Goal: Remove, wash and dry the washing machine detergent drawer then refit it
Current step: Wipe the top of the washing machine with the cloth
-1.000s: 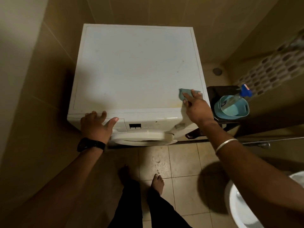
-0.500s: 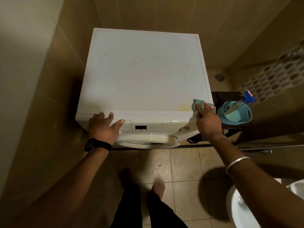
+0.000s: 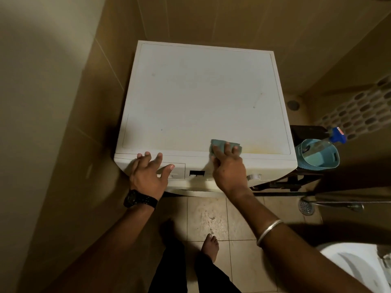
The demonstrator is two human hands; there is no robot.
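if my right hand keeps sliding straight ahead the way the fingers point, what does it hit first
Probably nothing soon. The right hand presses the cloth flat near the front edge of the washing machine top, fingers pointing toward the back. That surface looks bare to the tiled wall behind it.

Cloth lies on washing machine; basket at its right.

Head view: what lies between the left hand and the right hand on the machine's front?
The dark display window on the control panel; the head view shows it between left hand and right hand.
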